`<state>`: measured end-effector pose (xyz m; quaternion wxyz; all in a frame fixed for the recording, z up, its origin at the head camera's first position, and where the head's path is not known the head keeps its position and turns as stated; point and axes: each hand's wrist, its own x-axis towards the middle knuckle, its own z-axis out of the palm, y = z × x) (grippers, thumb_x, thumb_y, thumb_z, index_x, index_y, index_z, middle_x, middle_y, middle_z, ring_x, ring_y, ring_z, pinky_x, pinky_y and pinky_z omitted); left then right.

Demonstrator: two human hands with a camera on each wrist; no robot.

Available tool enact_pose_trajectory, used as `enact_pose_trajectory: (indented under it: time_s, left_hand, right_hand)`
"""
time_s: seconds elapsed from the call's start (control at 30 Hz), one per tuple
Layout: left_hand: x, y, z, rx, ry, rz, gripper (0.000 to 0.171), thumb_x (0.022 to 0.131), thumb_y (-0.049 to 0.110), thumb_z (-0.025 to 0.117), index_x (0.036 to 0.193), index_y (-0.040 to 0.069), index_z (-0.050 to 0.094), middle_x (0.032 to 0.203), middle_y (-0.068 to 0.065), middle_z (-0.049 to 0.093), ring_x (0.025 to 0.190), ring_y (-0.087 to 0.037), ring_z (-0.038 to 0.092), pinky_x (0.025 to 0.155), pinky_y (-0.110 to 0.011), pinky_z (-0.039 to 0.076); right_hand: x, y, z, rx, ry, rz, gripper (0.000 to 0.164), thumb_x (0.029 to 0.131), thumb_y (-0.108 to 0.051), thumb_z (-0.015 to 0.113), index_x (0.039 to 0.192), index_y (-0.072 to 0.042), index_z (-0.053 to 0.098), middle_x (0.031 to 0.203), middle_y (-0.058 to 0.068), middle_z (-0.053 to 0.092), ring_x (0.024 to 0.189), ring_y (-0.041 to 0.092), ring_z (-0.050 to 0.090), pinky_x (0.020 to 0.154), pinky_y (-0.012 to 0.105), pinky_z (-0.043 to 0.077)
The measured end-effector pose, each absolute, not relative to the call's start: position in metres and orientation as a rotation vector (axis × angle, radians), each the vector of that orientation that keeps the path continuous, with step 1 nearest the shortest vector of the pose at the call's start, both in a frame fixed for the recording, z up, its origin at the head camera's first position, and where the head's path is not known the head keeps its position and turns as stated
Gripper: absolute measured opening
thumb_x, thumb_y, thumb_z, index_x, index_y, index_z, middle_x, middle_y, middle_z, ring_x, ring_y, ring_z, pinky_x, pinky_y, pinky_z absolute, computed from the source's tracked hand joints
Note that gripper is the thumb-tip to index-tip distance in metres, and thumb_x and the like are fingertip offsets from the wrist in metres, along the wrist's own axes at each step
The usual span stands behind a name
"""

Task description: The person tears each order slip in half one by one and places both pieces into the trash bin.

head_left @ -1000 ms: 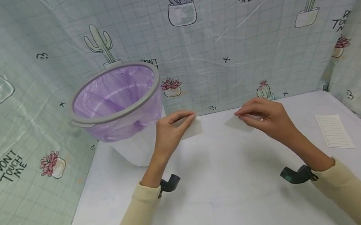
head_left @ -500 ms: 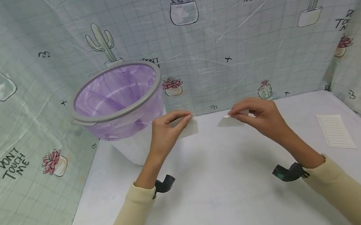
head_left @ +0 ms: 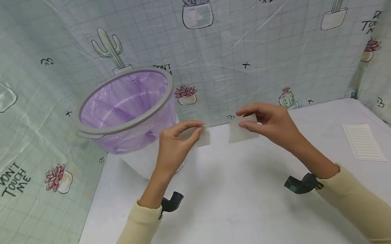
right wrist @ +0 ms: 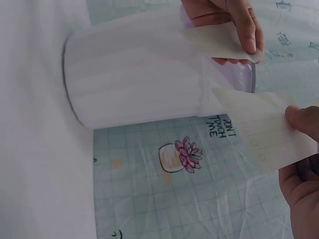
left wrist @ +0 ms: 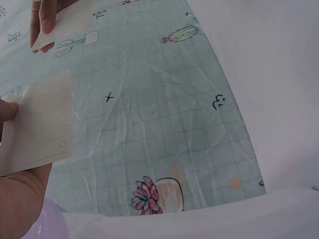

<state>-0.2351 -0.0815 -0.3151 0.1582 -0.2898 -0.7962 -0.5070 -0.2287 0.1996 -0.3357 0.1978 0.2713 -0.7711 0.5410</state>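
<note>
My left hand (head_left: 179, 143) pinches a piece of pale lined paper (head_left: 203, 138) between thumb and fingers, beside the bin. In the left wrist view, a column of small checkboxes runs down the edge of this paper (left wrist: 50, 117). Across a short gap, my right hand (head_left: 270, 125) holds a second piece of paper (head_left: 236, 134) by its side, thumb on the near face. Checkboxes and faint lines mark that piece (right wrist: 266, 130) in the right wrist view. Both pieces are up above the back of the table, apart from each other. The fingers behind the papers are partly hidden.
A white bin with a grey rim (head_left: 127, 126) and a purple liner (head_left: 124, 99) stands at the back left, close to the left hand. A lined sheet (head_left: 364, 142) lies on the white table (head_left: 230, 219) at right. Cactus-print cloth (head_left: 243, 33) hangs behind.
Both hands have shifted left, the right one further, so the gap between them is narrower. The right hand's piece has turned from nearly edge-on to show its face. The lone sheet stays put.
</note>
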Motion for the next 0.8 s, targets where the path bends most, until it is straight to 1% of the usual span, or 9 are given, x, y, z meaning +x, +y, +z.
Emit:
enact_pose_trajectory:
  time_s: [0.13, 0.23, 0.3, 0.37, 0.47, 0.53, 0.6, 0.8]
  left_hand:
    - [-0.233, -0.085, -0.311, -0.828, -2.284, -1.435, 0.013, 0.092, 0.005, 0.075, 0.105, 0.007, 0.079, 0.102, -0.003, 0.078, 0.105, -0.017, 0.071, 0.098, -0.035, 0.053]
    - [-0.232, -0.086, -0.307, -0.834, -2.288, -1.402, 0.013, 0.092, 0.004, 0.074, 0.104, 0.007, 0.080, 0.102, -0.003, 0.078, 0.105, -0.017, 0.071, 0.097, -0.036, 0.053]
    - [-0.232, -0.086, -0.305, -0.842, -2.285, -1.392, 0.013, 0.093, 0.005, 0.074, 0.105, 0.007, 0.080, 0.102, -0.004, 0.078, 0.104, -0.018, 0.071, 0.096, -0.037, 0.053]
    - [-0.232, -0.087, -0.303, -0.842, -2.286, -1.388, 0.014, 0.093, 0.006, 0.074, 0.106, 0.007, 0.079, 0.103, -0.003, 0.078, 0.105, -0.017, 0.071, 0.096, -0.036, 0.053]
    - [-0.232, -0.089, -0.301, -0.839, -2.288, -1.389, 0.014, 0.094, 0.006, 0.073, 0.107, 0.008, 0.079, 0.105, -0.003, 0.078, 0.107, -0.016, 0.071, 0.097, -0.035, 0.053]
    - [-0.232, -0.090, -0.299, -0.840, -2.288, -1.383, 0.015, 0.094, 0.006, 0.073, 0.107, 0.008, 0.079, 0.105, -0.002, 0.078, 0.107, -0.016, 0.070, 0.098, -0.034, 0.053]
    - [-0.232, -0.091, -0.297, -0.846, -2.286, -1.371, 0.015, 0.094, 0.005, 0.073, 0.107, 0.007, 0.079, 0.105, -0.003, 0.078, 0.107, -0.016, 0.071, 0.097, -0.034, 0.053]
    - [-0.231, -0.095, -0.288, -0.869, -2.280, -1.318, 0.014, 0.094, 0.006, 0.073, 0.107, 0.006, 0.079, 0.103, -0.003, 0.078, 0.103, -0.016, 0.072, 0.093, -0.033, 0.054]
  right_hand:
    - [-0.231, 0.194, -0.332, 0.773, -2.161, 1.501, 0.023, 0.086, 0.002, 0.079, 0.106, -0.010, 0.079, 0.113, 0.005, 0.074, 0.096, 0.009, 0.065, 0.070, 0.018, 0.047]
    - [-0.233, 0.189, -0.328, 0.789, -2.162, 1.509, 0.019, 0.088, 0.001, 0.078, 0.101, -0.011, 0.079, 0.111, 0.004, 0.074, 0.098, 0.008, 0.066, 0.069, 0.017, 0.048]
    - [-0.234, 0.186, -0.325, 0.797, -2.155, 1.521, 0.017, 0.089, 0.002, 0.076, 0.101, -0.010, 0.079, 0.107, 0.004, 0.075, 0.096, 0.009, 0.067, 0.071, 0.017, 0.051]
    - [-0.234, 0.183, -0.322, 0.789, -2.162, 1.511, 0.016, 0.090, 0.000, 0.076, 0.102, -0.011, 0.079, 0.103, 0.002, 0.076, 0.095, 0.008, 0.068, 0.077, 0.018, 0.053]
    - [-0.235, 0.178, -0.318, 0.772, -2.174, 1.485, 0.014, 0.091, -0.004, 0.076, 0.102, -0.011, 0.080, 0.099, 0.000, 0.077, 0.092, 0.008, 0.068, 0.085, 0.025, 0.055]
    - [-0.235, 0.174, -0.316, 0.766, -2.178, 1.476, 0.012, 0.091, -0.005, 0.076, 0.101, -0.012, 0.080, 0.097, -0.001, 0.077, 0.091, 0.008, 0.067, 0.087, 0.027, 0.054]
    - [-0.236, 0.171, -0.314, 0.776, -2.165, 1.482, 0.012, 0.090, -0.005, 0.077, 0.100, -0.011, 0.080, 0.097, -0.001, 0.077, 0.090, 0.009, 0.067, 0.087, 0.028, 0.053]
    - [-0.239, 0.162, -0.308, 0.850, -2.088, 1.560, 0.012, 0.090, 0.002, 0.075, 0.100, -0.005, 0.078, 0.098, 0.005, 0.076, 0.091, 0.013, 0.067, 0.086, 0.024, 0.053]
